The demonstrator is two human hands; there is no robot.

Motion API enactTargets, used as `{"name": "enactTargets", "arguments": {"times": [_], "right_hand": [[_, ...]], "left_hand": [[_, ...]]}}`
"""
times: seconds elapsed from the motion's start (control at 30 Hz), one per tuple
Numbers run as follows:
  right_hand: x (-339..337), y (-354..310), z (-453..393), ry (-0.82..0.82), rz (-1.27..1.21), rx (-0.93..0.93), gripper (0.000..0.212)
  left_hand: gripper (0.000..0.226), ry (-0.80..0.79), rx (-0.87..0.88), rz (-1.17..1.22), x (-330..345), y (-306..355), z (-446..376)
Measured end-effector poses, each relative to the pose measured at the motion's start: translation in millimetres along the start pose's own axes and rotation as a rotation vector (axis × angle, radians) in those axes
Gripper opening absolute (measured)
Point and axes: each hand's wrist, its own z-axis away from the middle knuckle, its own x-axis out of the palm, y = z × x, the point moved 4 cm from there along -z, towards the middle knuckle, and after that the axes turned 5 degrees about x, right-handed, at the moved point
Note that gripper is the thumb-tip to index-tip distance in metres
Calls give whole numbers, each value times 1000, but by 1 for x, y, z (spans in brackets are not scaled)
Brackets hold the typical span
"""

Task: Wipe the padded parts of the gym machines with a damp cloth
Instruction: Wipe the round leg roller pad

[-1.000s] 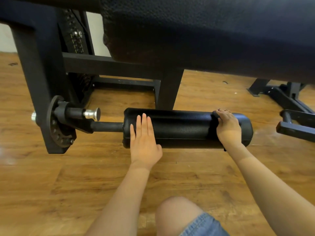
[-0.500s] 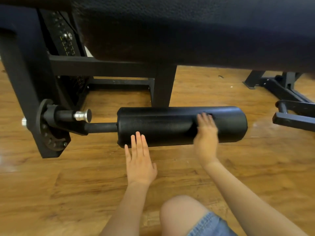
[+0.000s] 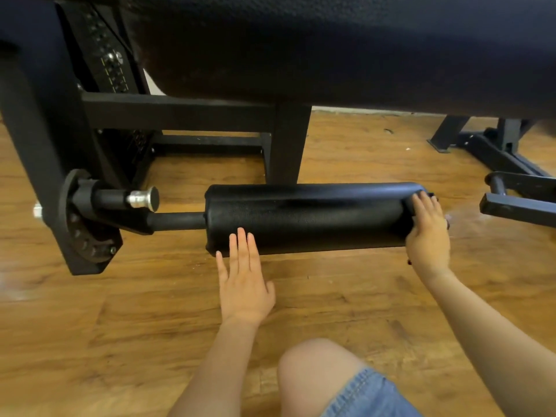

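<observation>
No brand, label or readable writing is showing on the machine; the yellow marks on the black weight stack (image 3: 112,70) at upper left are too small to read.

The black cylindrical padded roller (image 3: 304,218) is lying level just above the wooden plank floor (image 3: 120,311), mounted on a black steel bar (image 3: 177,221) that is running left to a round pivot plate (image 3: 81,218) with a silver-tipped pull pin (image 3: 143,198). Above it the large black padded bench underside (image 3: 331,49) is filling the top of the view.

The left hand (image 3: 243,284) is lying flat with straight fingers close together, fingertips just overlapping the roller's lower left edge. The right hand (image 3: 427,233) is curving over the roller's right end; something dark is peeking out from under it, but whether that is the cloth cannot be told.

Compared with half a second ago, the right hand is now sitting at the roller's far right end instead of near its middle, while the left hand is keeping much the same place. A bare knee (image 3: 316,374) and denim shorts (image 3: 370,395) are showing at the bottom.
</observation>
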Motion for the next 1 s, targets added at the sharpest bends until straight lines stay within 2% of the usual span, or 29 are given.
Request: {"name": "enactTargets", "arguments": {"times": [0.1,0.17,0.23,0.37,0.47,0.53,0.63,0.7,0.73,0.9,1.0], "right_hand": [[12,-16,-3,46,-43,165,56],[26,-48,3,45,-60,157,57],[40,-93,19,32,-2,12,60],[67,-175,53,-80,5,-417,58],[62,-174,48,-183,89,-609,55],[50,-146,31,-173,80,-562,51],[34,-113,7,-166,21,-284,43],[38,-119,2,-195,38,-151,43],[42,-131,3,-213,81,-149,45],[70,-238,23,-423,157,-506,55],[82,-282,38,-452,143,-674,56]], "left_hand": [[90,29,27,38,1,-3,0],[87,83,33,88,0,-1,0],[85,137,42,125,0,3,-1],[84,162,25,122,4,6,-1],[80,148,11,104,1,3,1],[74,133,1,111,-2,0,3],[70,193,-14,168,-16,-9,3],[70,228,-44,182,-22,-19,1],[72,222,-61,165,-24,-23,0],[82,164,-110,109,-22,-24,-2],[83,172,-110,129,-19,-23,-4]]}}
